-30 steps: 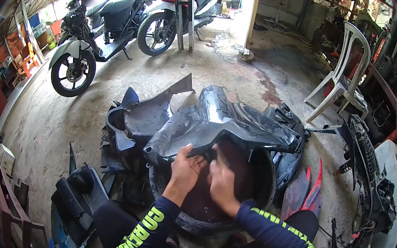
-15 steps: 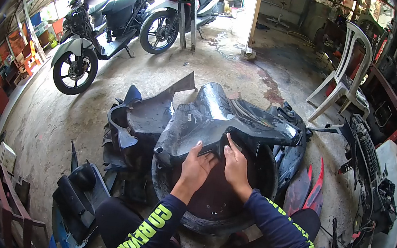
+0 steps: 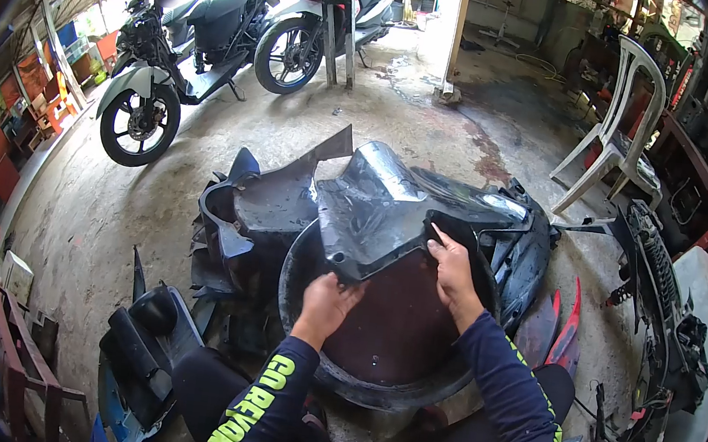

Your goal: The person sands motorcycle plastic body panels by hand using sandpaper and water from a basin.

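A wet, dark grey plastic body panel (image 3: 377, 211) lies across the top of a round black tub (image 3: 386, 397) that holds dark reddish water (image 3: 385, 329). My left hand (image 3: 327, 305) is closed at the panel's near left corner, its fingers partly under the edge. At the dark notch in the panel's near right edge, my right hand (image 3: 456, 275) grips the rim, with the fingertips partly hidden.
Other dark fairings (image 3: 273, 203) lie left of the tub, with more (image 3: 153, 333) near my left knee. Red-tipped pieces (image 3: 566, 333) and a motorcycle frame (image 3: 664, 335) lie right. Beyond stand two motorcycles (image 3: 218, 31) (image 3: 341, 23) and a plastic chair (image 3: 621, 134).
The panel has turned, its left end swinging inward over the tub. My left hand has moved left and down to its corner; my right hand has shifted right and up, its fingers now bent round the edge.
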The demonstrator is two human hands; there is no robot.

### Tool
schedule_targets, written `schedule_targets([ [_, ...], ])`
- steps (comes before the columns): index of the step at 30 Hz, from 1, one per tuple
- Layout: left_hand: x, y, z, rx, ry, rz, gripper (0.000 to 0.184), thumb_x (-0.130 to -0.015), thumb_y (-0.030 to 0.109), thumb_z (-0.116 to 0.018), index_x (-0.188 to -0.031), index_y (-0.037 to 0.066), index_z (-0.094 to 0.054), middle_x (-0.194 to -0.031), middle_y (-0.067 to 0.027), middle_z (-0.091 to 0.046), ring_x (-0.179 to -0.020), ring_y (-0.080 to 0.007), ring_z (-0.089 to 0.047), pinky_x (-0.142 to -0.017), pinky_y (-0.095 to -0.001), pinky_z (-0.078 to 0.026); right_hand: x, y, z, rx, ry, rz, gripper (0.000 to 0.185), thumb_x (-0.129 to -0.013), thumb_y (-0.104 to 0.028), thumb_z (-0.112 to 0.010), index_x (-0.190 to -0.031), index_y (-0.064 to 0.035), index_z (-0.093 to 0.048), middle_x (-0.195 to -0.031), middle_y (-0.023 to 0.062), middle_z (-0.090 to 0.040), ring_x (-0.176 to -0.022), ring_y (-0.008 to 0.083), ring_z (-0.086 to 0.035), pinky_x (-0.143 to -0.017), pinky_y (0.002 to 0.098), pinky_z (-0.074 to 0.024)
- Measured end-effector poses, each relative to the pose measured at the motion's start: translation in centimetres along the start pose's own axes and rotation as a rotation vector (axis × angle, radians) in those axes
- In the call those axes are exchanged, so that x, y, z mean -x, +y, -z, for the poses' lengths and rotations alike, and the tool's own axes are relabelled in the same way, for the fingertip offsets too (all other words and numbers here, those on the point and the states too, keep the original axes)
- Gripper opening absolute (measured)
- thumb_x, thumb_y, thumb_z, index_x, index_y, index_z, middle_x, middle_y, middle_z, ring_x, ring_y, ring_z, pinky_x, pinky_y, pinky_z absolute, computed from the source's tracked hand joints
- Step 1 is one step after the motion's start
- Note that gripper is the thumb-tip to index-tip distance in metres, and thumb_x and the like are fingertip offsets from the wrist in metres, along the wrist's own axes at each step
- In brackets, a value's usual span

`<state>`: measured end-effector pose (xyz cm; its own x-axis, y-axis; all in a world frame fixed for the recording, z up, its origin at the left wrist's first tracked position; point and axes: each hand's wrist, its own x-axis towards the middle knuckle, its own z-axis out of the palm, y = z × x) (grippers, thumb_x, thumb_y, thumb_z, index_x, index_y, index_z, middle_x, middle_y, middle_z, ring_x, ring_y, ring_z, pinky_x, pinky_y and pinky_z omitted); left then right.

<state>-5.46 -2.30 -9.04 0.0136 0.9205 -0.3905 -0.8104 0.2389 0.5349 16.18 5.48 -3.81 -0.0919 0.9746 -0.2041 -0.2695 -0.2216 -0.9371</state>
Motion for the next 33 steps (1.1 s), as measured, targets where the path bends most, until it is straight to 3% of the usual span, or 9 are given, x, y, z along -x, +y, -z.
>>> schedule_targets([
  [6,1.2,2.7,-5.2,0.067,-0.105,0.001,0.032,-0.097,0.028,-0.052,-0.118,0.003,-0.055,-0.116,-0.0127,-0.063,-0.111,-0.0286,-0.062,-0.1,-0.0467,-0.049,-2.3,4.5,2.3,0.624,0.016,0.511,0.041,-0.094,-0.019,-0.061,-0.131,-0.0023,-0.06,-0.13,0.022,-0.061,-0.109,0.0322,-0.064,-0.097,0.0333,-0.0464],
  [8,0.9,2.4,-5.7,-0.104,-0.025,-0.059,0.027,-0.096,0.021,-0.056,-0.116,0.004,-0.056,-0.116,-0.0118,-0.064,-0.11,-0.0278,-0.062,-0.1,-0.0464,-0.049,0.6,1.5,0.6,0.872,0.042,0.451,0.041,-0.095,-0.024,-0.06,-0.132,-0.0068,-0.06,-0.139,0.0216,-0.054,-0.123,0.0388,-0.055,-0.105,0.0348,-0.0415],
  [9,1.3,2.6,-6.2,-0.042,-0.027,-0.037,0.025,-0.095,0.016,-0.057,-0.116,0.003,-0.056,-0.117,-0.012,-0.063,-0.11,-0.0272,-0.062,-0.101,-0.0463,-0.049,1.6,1.6,0.1,1.095,0.173,0.542,0.04,-0.095,-0.028,-0.058,-0.133,-0.0131,-0.062,-0.152,0.0178,-0.04,-0.138,0.0436,-0.037,-0.111,0.0491,-0.0334],
  [13,1.5,1.5,-7.4,0.094,-0.019,-0.038,0.024,-0.094,0.011,-0.056,-0.116,0.001,-0.055,-0.12,-0.0135,-0.062,-0.11,-0.0273,-0.062,-0.101,-0.0473,-0.049,5.2,1.5,-1.6,1.461,0.137,0.896,0.038,-0.095,-0.029,-0.055,-0.13,-0.0189,-0.064,-0.163,0.0125,-0.016,-0.148,0.0446,-0.009,-0.109,0.0718,-0.0134],
  [16,2.0,1.0,-8.2,0.115,-0.033,-0.066,0.025,-0.095,0.011,-0.054,-0.117,-0.001,-0.054,-0.119,-0.014,-0.062,-0.112,-0.028,-0.062,-0.101,-0.0484,-0.049,3.5,0.6,-0.3,1.497,0.302,0.869,0.037,-0.094,-0.03,-0.056,-0.128,-0.0181,-0.066,-0.163,0.0104,-0.018,-0.148,0.044,-0.008,-0.111,0.0696,-0.0098],
  [22,2.1,0.5,-8.6,0.152,-0.06,-0.064,0.027,-0.097,0.012,-0.052,-0.12,-0.002,-0.052,-0.12,-0.0155,-0.062,-0.115,-0.0284,-0.061,-0.101,-0.0487,-0.049,5.4,0.8,-1.6,1.405,0.143,0.937,0.034,-0.096,-0.03,-0.052,-0.125,-0.018,-0.067,-0.157,0.0028,-0.034,-0.145,0.0388,-0.018,-0.112,0.0673,-0.0086],
  [25,2.5,-0.2,-9.1,0.13,-0.028,-0.07,0.027,-0.097,0.012,-0.051,-0.12,-0.002,-0.052,-0.121,-0.0158,-0.062,-0.115,-0.0287,-0.061,-0.101,-0.0481,-0.049,2.1,0.2,0.1,1.403,0.358,0.864,0.034,-0.095,-0.028,-0.055,-0.126,-0.0173,-0.066,-0.139,-0.0025,-0.057,-0.135,0.0322,-0.035,-0.112,0.0629,-0.0143],
  [29,2.7,0.1,-8.8,0.135,-0.049,-0.063,0.025,-0.097,0.011,-0.052,-0.118,-0.001,-0.052,-0.12,-0.016,-0.062,-0.114,-0.0287,-0.061,-0.102,-0.0493,-0.048,5.8,2.0,-1.6,1.321,0.168,0.975,0.034,-0.099,-0.027,-0.049,-0.127,-0.0156,-0.065,-0.134,-0.0026,-0.061,-0.128,0.029,-0.04,-0.113,0.0588,-0.0159],
  [33,3.1,-0.1,-9.3,0.141,-0.034,-0.065,0.024,-0.097,0.012,-0.051,-0.117,-0.001,-0.053,-0.119,-0.0161,-0.063,-0.112,-0.029,-0.062,-0.103,-0.0484,-0.047,2.1,0.7,0.4,1.361,0.372,0.819,0.035,-0.097,-0.028,-0.051,-0.127,-0.0154,-0.065,-0.136,-0.0024,-0.059,-0.127,0.0298,-0.04,-0.111,0.0593,-0.0194],
])
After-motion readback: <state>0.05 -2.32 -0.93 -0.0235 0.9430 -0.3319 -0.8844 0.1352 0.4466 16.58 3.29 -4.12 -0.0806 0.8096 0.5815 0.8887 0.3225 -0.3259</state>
